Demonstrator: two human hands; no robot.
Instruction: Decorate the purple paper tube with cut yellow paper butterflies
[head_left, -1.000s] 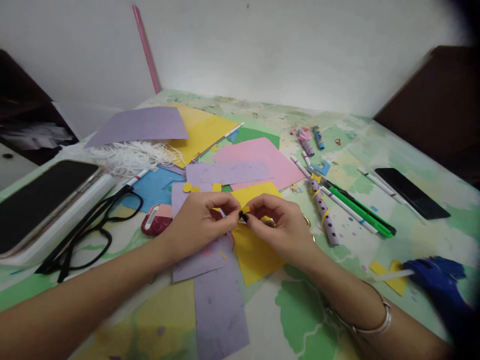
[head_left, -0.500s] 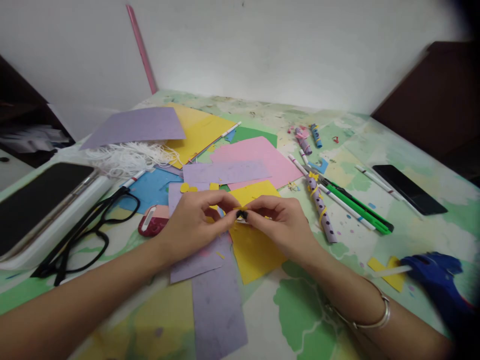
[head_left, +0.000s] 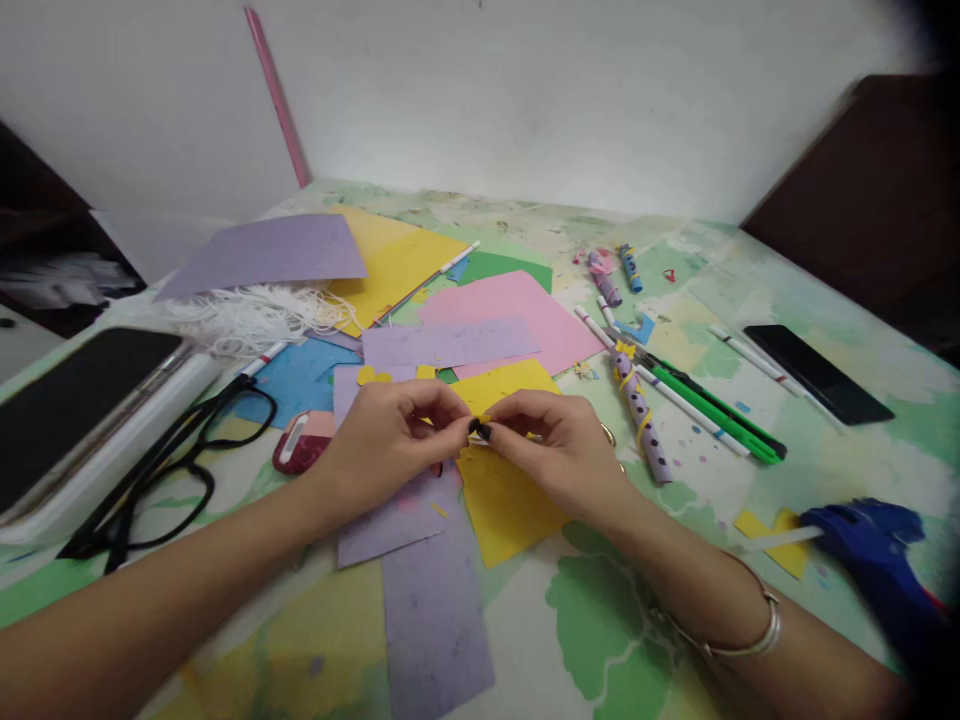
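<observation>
My left hand point(head_left: 405, 435) and my right hand point(head_left: 559, 440) meet fingertip to fingertip, both pinching a tiny yellow piece point(head_left: 484, 420) that the fingers mostly cover. Its shape cannot be made out. Beneath them lie a yellow sheet point(head_left: 510, 510) and purple paper strips point(head_left: 439, 620). Small yellow cutouts point(head_left: 373, 376) rest just beyond my left hand. To the right of my right hand is a dotted purple paper roll point(head_left: 643, 425) with yellow trim.
Black glasses point(head_left: 202, 470), a boxed phone point(head_left: 82, 420) and white string point(head_left: 255, 315) are at left. A green cutter point(head_left: 712, 412), a black phone point(head_left: 817, 373) and a blue glue gun point(head_left: 862, 540) lie at right. Pink paper point(head_left: 517, 300) lies behind the hands.
The view has shifted very slightly. My fingertips have moved a little around the small yellow piece, and rings on my right hand now show more.
</observation>
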